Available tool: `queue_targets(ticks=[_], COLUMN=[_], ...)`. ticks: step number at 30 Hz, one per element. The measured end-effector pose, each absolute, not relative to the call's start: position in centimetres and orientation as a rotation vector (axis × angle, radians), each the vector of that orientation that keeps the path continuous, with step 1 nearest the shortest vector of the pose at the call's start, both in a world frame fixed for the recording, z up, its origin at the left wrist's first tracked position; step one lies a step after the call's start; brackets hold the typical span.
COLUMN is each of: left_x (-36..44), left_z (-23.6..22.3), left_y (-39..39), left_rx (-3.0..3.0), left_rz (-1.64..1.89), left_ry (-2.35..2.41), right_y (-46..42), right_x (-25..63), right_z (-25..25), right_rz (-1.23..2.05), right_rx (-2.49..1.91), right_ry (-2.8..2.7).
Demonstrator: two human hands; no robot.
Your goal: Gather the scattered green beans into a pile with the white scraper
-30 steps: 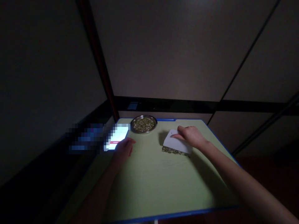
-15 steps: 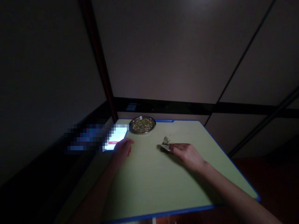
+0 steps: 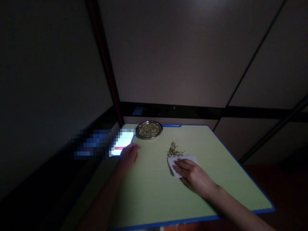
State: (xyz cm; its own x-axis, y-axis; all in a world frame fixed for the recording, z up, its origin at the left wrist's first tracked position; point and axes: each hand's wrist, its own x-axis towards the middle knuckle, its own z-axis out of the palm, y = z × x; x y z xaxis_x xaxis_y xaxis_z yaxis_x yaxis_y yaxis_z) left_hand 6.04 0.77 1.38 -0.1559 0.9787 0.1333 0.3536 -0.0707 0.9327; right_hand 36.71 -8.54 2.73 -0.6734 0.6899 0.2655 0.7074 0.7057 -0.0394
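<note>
A small heap of green bits point(image 3: 172, 150), perhaps seeds or beans, is seen spread on a pale green desk point(image 3: 154, 192) in dim light, with a white scraper point(image 3: 176, 158) held just below it at the heap's five o'clock. The scraper is gripped by the right hand point(image 3: 194, 176), its fingers laid across the upper face; the thumb is hidden from view. The left hand point(image 3: 129, 153) is loosely curled at the scraper's half past nine, over the near corner of a lit phone point(image 3: 124, 139); whether the phone is gripped or merely touched cannot be told. A round metal dish point(image 3: 149, 138), its floor covered with similar bits, is set at the heap's ten o'clock, well apart from the scraper. For clean work, the long edge is judged best kept low and level against the desk, with strokes made slow and even so that light bits are not flicked away. Stragglers at the heap's twelve and four o'clock would be best gathered from the outside inward, with pressure shared evenly along the edge so that none are trapped beneath it.
</note>
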Motion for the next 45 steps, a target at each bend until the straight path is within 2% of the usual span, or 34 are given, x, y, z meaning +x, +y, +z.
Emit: queue_targets(ticks=[8,13,19,30,35,41,45], left_x=[5.9,5.9,6.0,6.2,6.5,6.6,6.6], left_z=[1.0,1.4,1.6,1.5,1.9,2.4,2.4], left_y=[1.2,0.9,0.7,0.9,0.6,0.4,0.3], left_rx=[1.442,1.479,1.451,1.44,1.423,1.415,1.427], left_rz=[1.203,1.21,1.219,1.208,1.225,1.198,1.216], left_ry=[1.589,1.583,1.575,1.573,1.575,1.599,1.582], right_y=[-10.4,-6.9,-2.9,-6.7,-7.0,-1.8,2.9], right_x=[37.8,37.0,35.4,37.3,38.5,39.2,37.9], right_z=[3.3,4.9,3.4,3.0,5.0,9.2,8.7], right_rz=[-0.102,-0.098,-0.102,-0.114,-0.069,0.097,0.229], right_rx=[-1.047,-1.072,-1.124,-1.107,-1.085,-1.473,-1.744], right_ry=[-2.63,-2.537,-2.565,-2.657,-2.621,-2.089,-1.784])
